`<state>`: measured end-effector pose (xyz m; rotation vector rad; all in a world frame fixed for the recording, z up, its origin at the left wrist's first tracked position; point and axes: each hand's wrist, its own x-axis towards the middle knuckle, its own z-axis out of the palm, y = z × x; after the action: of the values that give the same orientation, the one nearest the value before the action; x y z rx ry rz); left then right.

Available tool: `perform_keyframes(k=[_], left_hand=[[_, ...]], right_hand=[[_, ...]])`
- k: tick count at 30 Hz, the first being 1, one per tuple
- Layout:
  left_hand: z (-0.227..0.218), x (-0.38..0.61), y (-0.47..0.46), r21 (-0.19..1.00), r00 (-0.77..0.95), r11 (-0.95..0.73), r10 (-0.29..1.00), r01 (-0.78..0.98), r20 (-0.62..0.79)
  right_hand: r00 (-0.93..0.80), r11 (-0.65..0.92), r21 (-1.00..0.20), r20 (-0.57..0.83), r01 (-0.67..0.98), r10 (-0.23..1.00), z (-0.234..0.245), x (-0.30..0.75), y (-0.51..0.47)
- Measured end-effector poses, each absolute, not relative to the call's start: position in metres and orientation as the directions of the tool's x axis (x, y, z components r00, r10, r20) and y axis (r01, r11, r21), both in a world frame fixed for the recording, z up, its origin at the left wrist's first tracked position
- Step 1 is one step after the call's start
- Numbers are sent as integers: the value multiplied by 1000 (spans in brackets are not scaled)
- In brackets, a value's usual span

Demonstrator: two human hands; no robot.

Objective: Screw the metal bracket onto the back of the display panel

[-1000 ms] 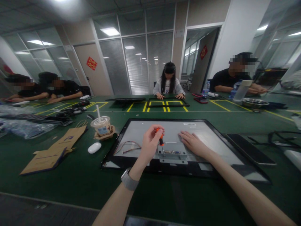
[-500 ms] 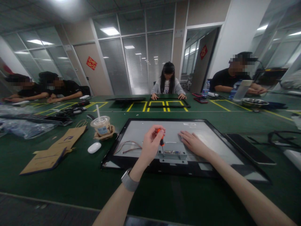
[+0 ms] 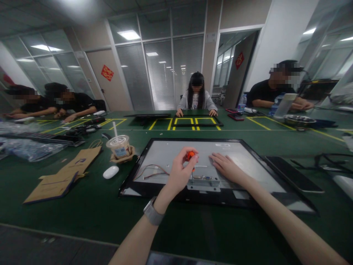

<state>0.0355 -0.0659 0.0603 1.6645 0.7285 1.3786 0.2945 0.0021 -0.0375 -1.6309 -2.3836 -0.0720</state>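
Note:
A flat display panel [image 3: 162, 151] with a grey metal back and black edges lies on the green table. My left hand [image 3: 182, 170] is closed around the orange and black handle of a screwdriver [image 3: 191, 156], whose shaft points down toward the left end of a metal port bracket [image 3: 205, 183]. Whether its tip touches a screw cannot be made out. Fingers spread, my right hand [image 3: 227, 167] lies flat on the panel's back, right of the bracket. Thin cables [image 3: 151, 170] run across the panel to the left of my left hand.
Left of the panel are a white mouse [image 3: 110, 172], a drink cup [image 3: 119, 147] in a carrier and a paper bag [image 3: 66, 171]. A black phone-like slab [image 3: 292, 173] lies at right. Across the table, a person [image 3: 196, 95] holds a black frame [image 3: 198, 125]; other people sit at both sides.
My left hand has shifted slightly right and turned around the screwdriver handle, which now shows its orange end more. My right hand stays in place.

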Motion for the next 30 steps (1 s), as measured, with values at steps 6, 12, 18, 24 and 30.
perform_keyframes(k=[6, 12, 18, 24, 30], left_hand=[[61, 35, -64, 870, 212, -488, 844, -75, 492], [61, 35, -65, 872, 208, -484, 847, -76, 489], [59, 35, -62, 861, 211, -504, 836, -72, 507], [58, 34, -60, 854, 206, -516, 830, -67, 518], [60, 34, -62, 862, 208, -502, 837, -74, 506]], right_hand=[[-343, 369, -93, 221, 925, 913, -38, 294, 2], [-337, 366, -100, 228, 925, 914, -39, 294, 3], [-340, 366, -89, 218, 926, 915, -40, 295, 4], [-336, 359, -85, 204, 930, 919, -40, 295, 4], [-327, 356, -113, 213, 928, 921, -40, 295, 4]])
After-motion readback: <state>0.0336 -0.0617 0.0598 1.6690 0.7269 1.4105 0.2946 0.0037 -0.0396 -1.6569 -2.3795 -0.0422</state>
